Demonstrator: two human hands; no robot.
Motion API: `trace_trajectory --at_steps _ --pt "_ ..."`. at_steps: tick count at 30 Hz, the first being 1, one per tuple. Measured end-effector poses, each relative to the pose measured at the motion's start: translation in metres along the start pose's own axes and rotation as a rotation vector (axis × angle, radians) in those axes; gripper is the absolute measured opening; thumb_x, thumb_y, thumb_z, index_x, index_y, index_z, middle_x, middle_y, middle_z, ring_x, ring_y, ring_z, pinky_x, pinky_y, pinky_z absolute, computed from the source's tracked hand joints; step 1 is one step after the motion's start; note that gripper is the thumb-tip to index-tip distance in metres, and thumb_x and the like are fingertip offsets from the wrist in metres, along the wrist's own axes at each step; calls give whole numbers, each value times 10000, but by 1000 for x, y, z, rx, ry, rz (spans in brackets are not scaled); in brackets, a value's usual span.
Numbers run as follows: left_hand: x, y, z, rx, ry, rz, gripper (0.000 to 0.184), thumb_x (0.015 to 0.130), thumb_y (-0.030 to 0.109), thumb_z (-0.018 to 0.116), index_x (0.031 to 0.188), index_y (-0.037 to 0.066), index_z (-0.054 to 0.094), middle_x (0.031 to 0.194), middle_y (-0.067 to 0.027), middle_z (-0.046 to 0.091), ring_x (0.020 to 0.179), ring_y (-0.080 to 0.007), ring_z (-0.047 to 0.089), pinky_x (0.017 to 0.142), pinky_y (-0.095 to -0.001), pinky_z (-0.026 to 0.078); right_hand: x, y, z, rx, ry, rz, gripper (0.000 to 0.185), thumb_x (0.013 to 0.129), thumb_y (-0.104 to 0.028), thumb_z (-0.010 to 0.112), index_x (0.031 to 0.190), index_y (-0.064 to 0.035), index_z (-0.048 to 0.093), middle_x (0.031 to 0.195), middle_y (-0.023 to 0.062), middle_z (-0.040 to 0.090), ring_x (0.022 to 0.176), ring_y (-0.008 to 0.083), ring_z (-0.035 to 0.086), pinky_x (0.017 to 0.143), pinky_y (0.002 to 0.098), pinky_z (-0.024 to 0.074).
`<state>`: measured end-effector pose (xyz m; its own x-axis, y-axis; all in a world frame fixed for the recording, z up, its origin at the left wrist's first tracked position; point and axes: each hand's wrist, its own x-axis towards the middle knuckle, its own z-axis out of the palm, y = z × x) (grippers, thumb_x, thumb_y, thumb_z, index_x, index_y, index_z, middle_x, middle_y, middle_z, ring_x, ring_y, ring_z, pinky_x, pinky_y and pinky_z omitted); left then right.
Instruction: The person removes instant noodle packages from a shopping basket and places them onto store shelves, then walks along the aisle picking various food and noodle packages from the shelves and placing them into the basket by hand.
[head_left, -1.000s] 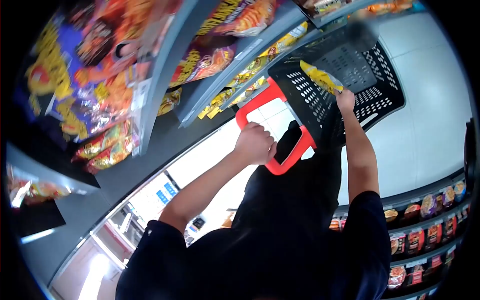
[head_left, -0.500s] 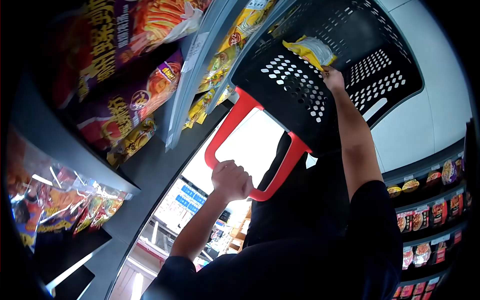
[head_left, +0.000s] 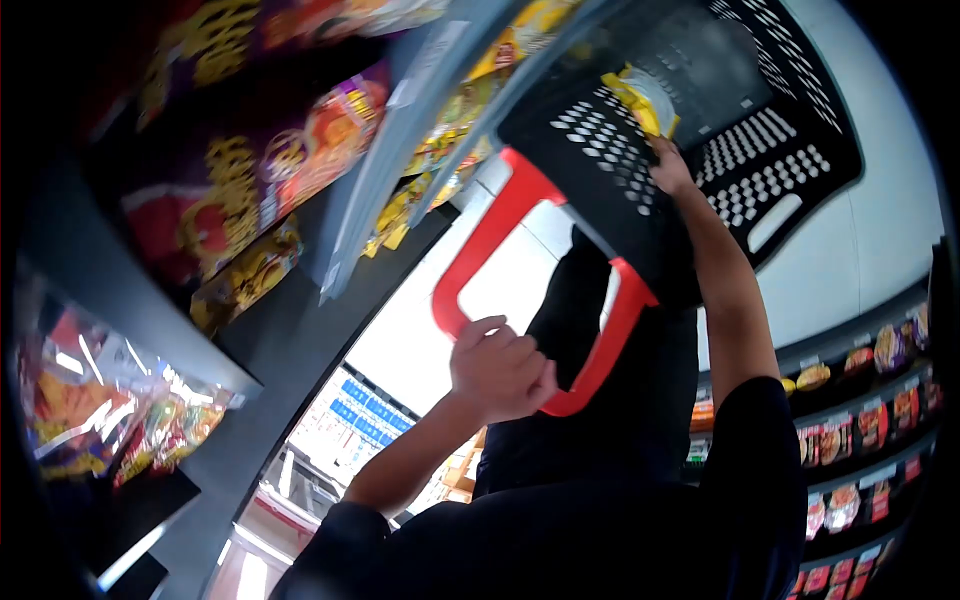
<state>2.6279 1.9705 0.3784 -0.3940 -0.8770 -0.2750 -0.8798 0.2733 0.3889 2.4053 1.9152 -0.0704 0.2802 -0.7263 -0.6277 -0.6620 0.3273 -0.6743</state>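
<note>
Head view, items as we find them, all placed by the basket.

Item: one basket (head_left: 660, 240), black, its walls pierced with rows of holes, its mouth turned up toward us. Fitted to its near rim: one handle (head_left: 480, 245), red, a wide loop reaching back toward our body.

Item: one left hand (head_left: 503, 370), ours, on the body side of the basket, fingers curled around the end bar of the handle, gripping it.

Item: one right hand (head_left: 670, 165), ours, over the near part of the basket, fingers closed on the near end of a packet (head_left: 650, 100), yellow with a pale silvery face. We find the packet tilted within the outline of the basket's mouth; we cannot tell whether it touches the wall behind it.

Item: yellow packets (head_left: 450, 140), stacked on shelving just left of the basket. Farther left of the basket: large purple packets (head_left: 240, 190) with food pictured on them, their print partly blurred.

Item: a rack (head_left: 850, 440), several tiers of packaged food, right of the basket and nearer our body.

Item: pale floor (head_left: 890, 230), tiled, right of the basket.

Item: blue goods (head_left: 365, 410), beyond the handle, left of the basket, too small to identify.
</note>
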Motion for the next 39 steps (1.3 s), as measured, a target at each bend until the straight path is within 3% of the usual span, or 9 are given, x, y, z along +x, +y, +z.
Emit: trace_trajectory --at_steps 10,13,14,16,24,28,31,34,39 --pt "2 -3 -37 -427 404 73 210 663 17 604 841 120 648 990 -51 620 980 -265 606 984 -457 375 -7 -3 5 28 293 -56 441 781 33 534 1218 -23 559 1228 197 565 1180 353 520 1009 371 413" --pt "-15 -72 -54 -99 687 -289 457 780 -18 645 1208 43 500 1209 -116 517 1148 -271 503 1012 -386 365 -26 -17 -20 171 181 89 345 861 -48 529 1203 -41 574 1149 156 635 1091 309 597 954 347 453" --pt "-3 -94 -61 -453 1008 -467 432 802 77 701 1186 38 506 1195 -105 559 1132 -249 519 950 -371 411 -28 -21 -24 221 144 140 316 888 -75 527 1198 -46 579 1123 142 659 1061 294 623 936 340 466" --pt "-1 -131 -97 -880 1043 -876 442 890 189 655 1249 37 447 1296 -99 481 1209 -214 462 997 -374 394 -22 -12 -20 115 179 91 299 898 -94 514 1184 -56 592 1069 155 674 1017 294 643 893 344 488" --pt "3 -159 -95 -1160 1100 -702 406 925 118 609 1279 10 441 1241 -103 523 1124 -198 540 911 -420 502 -35 -38 -27 134 213 52 298 865 -47 541 1155 -66 611 1043 170 670 997 294 651 860 356 505" --pt "-17 -123 -66 -981 1157 -604 349 899 6 581 1224 -34 459 1165 -124 565 1022 -212 600 839 -344 558 -76 -131 -52 332 399 -278 402 854 31 554 1245 -60 544 1137 128 638 1005 232 642 881 314 498" --pt "-42 -99 -58 -616 1090 -574 294 872 -17 579 1160 -38 521 1094 -104 604 969 -189 606 819 -319 526 -161 -261 -94 836 173 -579 464 833 37 607 1281 -27 506 1229 109 582 1153 205 566 1015 329 419" --pt "-37 -68 -69 -517 1161 -539 258 876 14 607 1119 -33 537 1088 -103 596 972 -176 583 861 -317 490 -208 -330 -121 791 124 -935 839 707 -45 773 1428 -71 346 1424 143 400 1279 265 468 1062 388 384" --pt "-31 -59 -72 -549 1095 -435 429 885 57 615 1252 -12 406 1211 -141 514 1097 -226 522 939 -367 461 -202 -362 -124 650 138 -1270 833 733 -253 779 1428 -37 373 1500 175 317 1346 353 376 1085 460 345"
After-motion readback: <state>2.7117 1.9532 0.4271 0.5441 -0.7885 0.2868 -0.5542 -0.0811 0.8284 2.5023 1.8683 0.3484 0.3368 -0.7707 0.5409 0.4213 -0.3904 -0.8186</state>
